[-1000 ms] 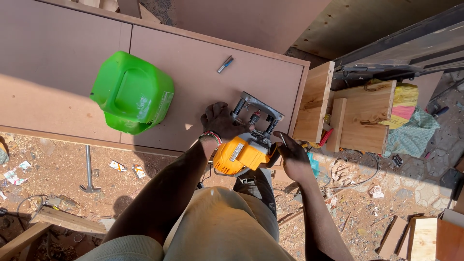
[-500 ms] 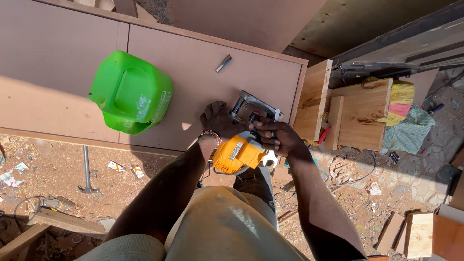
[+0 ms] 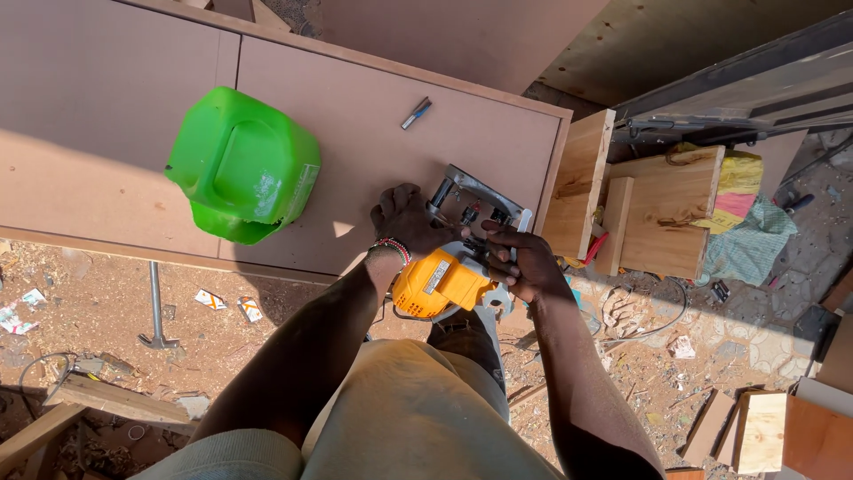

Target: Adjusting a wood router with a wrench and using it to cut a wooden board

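A yellow power saw [image 3: 442,280] with a metal base plate [image 3: 475,200] rests on the near right part of a brown board [image 3: 373,169]. My left hand [image 3: 407,220], with a beaded band at the wrist, lies on the board and touches the saw's base. My right hand [image 3: 522,262] grips the saw's body from the right side. Both forearms reach down from my knees in tan trousers.
A green plastic jerrycan [image 3: 244,164] lies on the board to the left. A small blue-tipped bit [image 3: 415,113] lies farther back. Wooden blocks [image 3: 662,209] and cloth stand to the right. A hammer [image 3: 156,311], scraps and sawdust cover the ground.
My right hand moved from the saw's rear up onto its right side near the base. The left hand stayed on the board by the saw.
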